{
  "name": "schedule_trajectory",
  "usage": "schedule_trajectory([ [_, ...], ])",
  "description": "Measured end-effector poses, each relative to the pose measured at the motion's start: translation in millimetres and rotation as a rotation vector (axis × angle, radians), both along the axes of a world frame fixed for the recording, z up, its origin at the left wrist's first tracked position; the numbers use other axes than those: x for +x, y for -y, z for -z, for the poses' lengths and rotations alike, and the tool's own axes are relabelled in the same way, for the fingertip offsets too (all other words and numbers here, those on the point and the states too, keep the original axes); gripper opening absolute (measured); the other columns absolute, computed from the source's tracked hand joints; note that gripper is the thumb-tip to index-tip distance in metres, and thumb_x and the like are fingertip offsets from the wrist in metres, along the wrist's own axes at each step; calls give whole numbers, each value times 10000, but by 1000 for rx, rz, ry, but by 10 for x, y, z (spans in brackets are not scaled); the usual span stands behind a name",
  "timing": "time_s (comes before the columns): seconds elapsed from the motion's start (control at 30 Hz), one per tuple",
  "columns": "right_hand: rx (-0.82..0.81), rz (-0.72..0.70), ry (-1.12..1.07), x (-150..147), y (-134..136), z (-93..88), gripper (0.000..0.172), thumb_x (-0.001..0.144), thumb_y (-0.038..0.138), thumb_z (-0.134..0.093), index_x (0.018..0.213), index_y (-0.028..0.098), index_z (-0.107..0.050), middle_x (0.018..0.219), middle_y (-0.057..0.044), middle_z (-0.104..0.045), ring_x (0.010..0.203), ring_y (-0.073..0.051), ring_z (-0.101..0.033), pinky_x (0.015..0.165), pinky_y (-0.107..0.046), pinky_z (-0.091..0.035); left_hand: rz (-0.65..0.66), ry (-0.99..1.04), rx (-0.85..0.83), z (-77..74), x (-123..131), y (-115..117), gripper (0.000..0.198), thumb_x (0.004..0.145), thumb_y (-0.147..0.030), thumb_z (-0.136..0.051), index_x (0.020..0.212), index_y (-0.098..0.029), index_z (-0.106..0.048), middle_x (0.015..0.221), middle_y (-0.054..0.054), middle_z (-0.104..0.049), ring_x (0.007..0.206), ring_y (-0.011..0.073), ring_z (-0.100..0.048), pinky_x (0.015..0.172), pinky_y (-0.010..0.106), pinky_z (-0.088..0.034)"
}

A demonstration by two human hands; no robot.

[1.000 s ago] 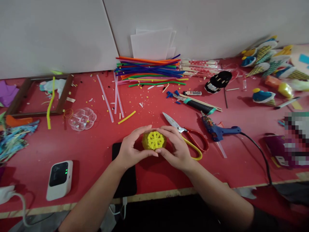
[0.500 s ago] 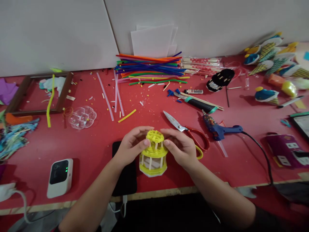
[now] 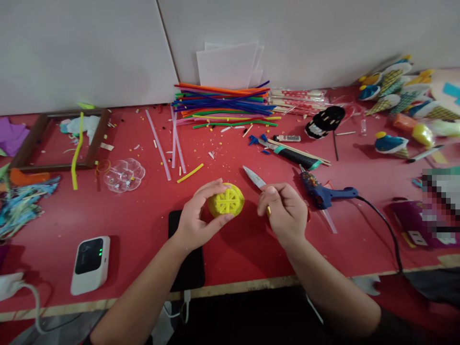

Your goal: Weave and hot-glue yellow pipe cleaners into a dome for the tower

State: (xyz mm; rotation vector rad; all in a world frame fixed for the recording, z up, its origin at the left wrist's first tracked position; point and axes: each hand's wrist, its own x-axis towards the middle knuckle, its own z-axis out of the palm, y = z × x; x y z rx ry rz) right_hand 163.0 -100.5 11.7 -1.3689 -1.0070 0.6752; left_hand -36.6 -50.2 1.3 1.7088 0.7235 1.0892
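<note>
At the near middle of the red bench (image 3: 143, 225), the fingers (image 3: 207, 187) of the left hand (image 3: 194, 223) are closed round a yellow straw model (image 3: 226, 200). The thumb is on its near edge and the other fingers wrap its far left side. The model is turned so that a spoked wheel face points up at the camera, and it is held just above the bench.

Just right of it and apart from it, the right hand (image 3: 285, 213) is curled into a loose fist, with its fingertips bent inward. It lies over the handles of the scissors (image 3: 253, 176), whose blade sticks out toward the far left. A bit of yellow handle shows under the fingers, but whether the hand actually grips the scissors cannot be told.

Under the left wrist lies a black phone (image 3: 187, 263). Right of the right hand rests a blue glue gun (image 3: 328, 194), its black cord (image 3: 386, 225) running off toward the near edge. Farther left are a white device (image 3: 89, 263) with green lights and a clear flower-shaped tray (image 3: 124, 175). A short yellow straw piece (image 3: 189, 173) lies beyond the model. Against the far wall sits a bundle of coloured straws (image 3: 223, 103).
</note>
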Motion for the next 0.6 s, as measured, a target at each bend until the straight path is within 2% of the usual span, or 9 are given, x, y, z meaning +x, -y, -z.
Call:
schedule_trajectory([
  [0.07, 0, -21, 99, 58, -3, -42, 443, 1033, 434, -506, 658, 227, -621, 543, 11, -634, 574, -142, -642, 645, -310, -543, -9, -49, 11, 11, 5, -10, 543, 856, -225, -783, 1361, -246, -586, 1383, 149, -661, 1400, 294, -561, 1190, 479, -451],
  [0.13, 0, -80, 311, 136, -25, -99, 462, 1014, 453, -529, 633, 230, -663, 823, -59, -761, 842, -199, -723, 815, -384, -563, -16, -44, 17, 29, 10, -15, 637, 854, -252, -789, 1427, -240, -510, 1419, 169, -624, 1367, 295, -588, 1156, 484, -487],
  [0.2, 2, -150, 535, 229, -96, -170, 274, 975, 428, -598, 856, 250, -770, 1090, -82, -774, 1055, -246, -714, 949, -439, -541, -23, -23, 43, 47, 15, -16, 730, 837, -275, -808, 1471, -250, -448, 1455, 168, -590, 1367, 291, -585, 1157, 489, -486],
  [0.27, 8, -228, 690, 334, -253, -254, 229, 965, 363, -608, 1086, 239, -758, 1085, -83, -782, 1032, -241, -727, 941, -416, -551, -34, -35, 64, 58, 21, -15, 752, 824, -291, -820, 1473, -258, -441, 1460, 158, -584, 1379, 292, -570, 1177, 498, -461],
  [0.37, -76, -330, 914, 477, -710, -384, 221, 958, 277, -584, 1084, 206, -752, 1011, -80, -801, 944, -241, -743, 874, -375, -561, -54, -75, 51, 60, 27, -17, 712, 837, -316, -806, 1456, -247, -460, 1427, 158, -606, 1345, 292, -592, 1171, 499, -463],
  [0.47, -286, -351, 1147, 521, -1368, -463, 288, 1002, 240, -500, 1174, 197, -726, 1136, -103, -782, 1060, -269, -720, 914, -383, -545, -73, -70, 51, 61, 17, -24, 664, 853, -345, -785, 1430, -243, -474, 1386, 150, -630, 1311, 285, -615, 1159, 493, -475],
  [0.53, -318, -344, 1175, 464, -1807, -471, 293, 1004, 206, -493, 1184, 155, -719, 1172, -143, -766, 1102, -288, -706, 944, -396, -540, -95, -76, 51, 69, 3, -27, 639, 858, -366, -778, 1413, -247, -487, 1361, 141, -642, 1293, 278, -627, 1148, 483, -485],
  [0.6, -327, -369, 1192, 349, -2177, -441, 260, 1011, 196, -506, 1142, 159, -727, 1180, -143, -755, 1121, -269, -697, 969, -381, -542, -114, -107, 26, 79, -10, -24, 643, 862, -391, -768, 1419, -242, -482, 1342, 144, -651, 1270, 278, -642, 1122, 474, -508],
])
